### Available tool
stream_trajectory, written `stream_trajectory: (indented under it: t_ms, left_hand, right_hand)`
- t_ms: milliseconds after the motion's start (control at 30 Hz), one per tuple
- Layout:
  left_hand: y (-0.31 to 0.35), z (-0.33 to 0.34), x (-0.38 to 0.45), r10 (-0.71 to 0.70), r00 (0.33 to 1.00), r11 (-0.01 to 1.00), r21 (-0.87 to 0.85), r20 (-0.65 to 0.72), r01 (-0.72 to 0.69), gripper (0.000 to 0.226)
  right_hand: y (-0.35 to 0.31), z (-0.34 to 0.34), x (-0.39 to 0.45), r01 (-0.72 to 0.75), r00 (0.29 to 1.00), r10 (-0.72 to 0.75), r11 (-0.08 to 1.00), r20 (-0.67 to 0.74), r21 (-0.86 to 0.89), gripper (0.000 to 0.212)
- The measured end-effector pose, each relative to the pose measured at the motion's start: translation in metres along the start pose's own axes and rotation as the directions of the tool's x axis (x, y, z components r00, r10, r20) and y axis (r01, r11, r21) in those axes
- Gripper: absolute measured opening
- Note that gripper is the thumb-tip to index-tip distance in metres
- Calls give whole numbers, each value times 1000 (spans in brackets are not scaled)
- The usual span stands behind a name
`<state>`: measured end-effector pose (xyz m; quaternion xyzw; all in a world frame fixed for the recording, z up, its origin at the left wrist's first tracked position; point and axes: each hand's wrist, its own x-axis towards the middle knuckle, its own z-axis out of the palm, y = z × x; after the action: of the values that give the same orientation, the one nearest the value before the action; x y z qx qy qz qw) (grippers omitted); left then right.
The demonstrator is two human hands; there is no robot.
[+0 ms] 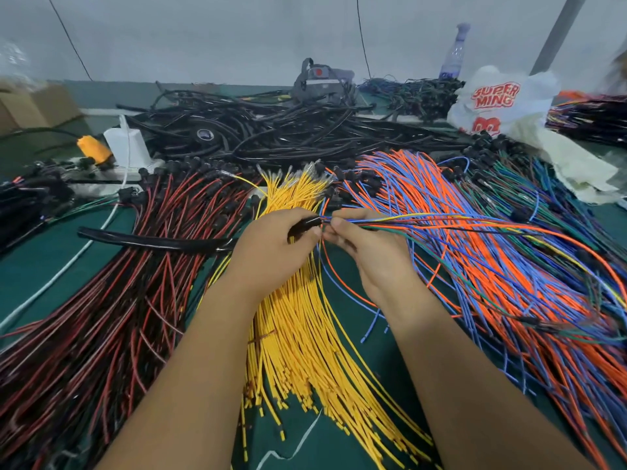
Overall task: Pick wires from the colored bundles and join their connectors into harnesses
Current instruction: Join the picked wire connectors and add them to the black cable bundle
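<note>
Gripping black sleeve (307,222), left fingers (307,232) | right fingers (339,228) pinching mixed wires (424,220)

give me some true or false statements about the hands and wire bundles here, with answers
1. The left hand grips a black sleeve that a few coloured wires run out of. True.
2. The right hand lies flat and open on the table. False: its fingers pinch the coloured wires right beside the sleeve.
3. The yellow bundle lies under and between the two forearms. True.
4. The red and black bundle lies on the person's right. False: it is on the left; the orange and blue bundle is on the right.
5. The white plastic bag sits on top of the yellow bundle. False: it is at the far right of the table.
</note>
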<state>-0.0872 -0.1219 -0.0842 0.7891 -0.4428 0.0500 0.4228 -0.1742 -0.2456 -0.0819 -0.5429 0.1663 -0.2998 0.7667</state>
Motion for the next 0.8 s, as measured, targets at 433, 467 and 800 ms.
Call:
stream_trajectory:
  t_ms: [433,467,800]
  left_hand:
    - [0,1,5,56,997,907,420,-45,-32,23]
    - [1,0,5,56,998,924,381,-25,-42,23]
    - [4,1,3,34,999,913,405,13,-36,24]
  right_hand:
    - [-2,0,-1,-31,998,34,998,58,-53,15]
    - [-3,0,-1,-37,997,40,999,73,-35,15]
    - [-2,-2,-1,-35,994,34,999,100,9,17]
